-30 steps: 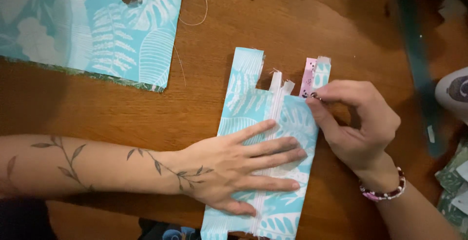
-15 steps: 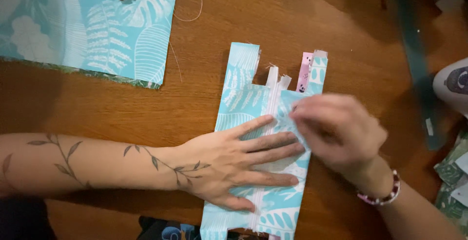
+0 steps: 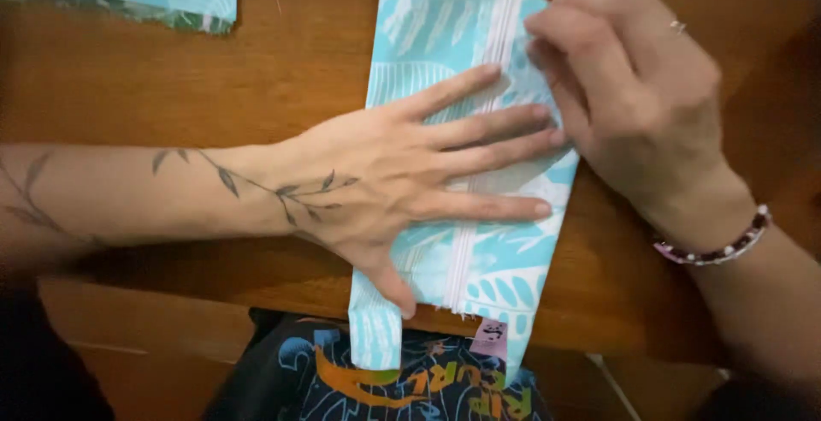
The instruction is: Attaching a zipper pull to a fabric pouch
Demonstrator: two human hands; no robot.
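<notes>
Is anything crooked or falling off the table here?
Yes, a little. The blue leaf-print fabric piece pressed flat by the left hand hangs over the near edge of the wooden table, so its bottom end dangles above the lap. The right hand pinches it beside the white zipper. Nothing looks torn or spilled.

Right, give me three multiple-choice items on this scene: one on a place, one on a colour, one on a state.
1. Where is the left hand?
A. flat on the fabric piece
B. on the wooden table beside it
C. in the lap

2. What colour is the zipper?
A. black
B. white
C. red

3. How are the left hand's fingers?
A. in a fist
B. pinching thread
C. spread out

Answers: A, the palm presses the leaf-print cloth; B, a pale white strip runs down its middle; C, they lie splayed and straight.
</notes>
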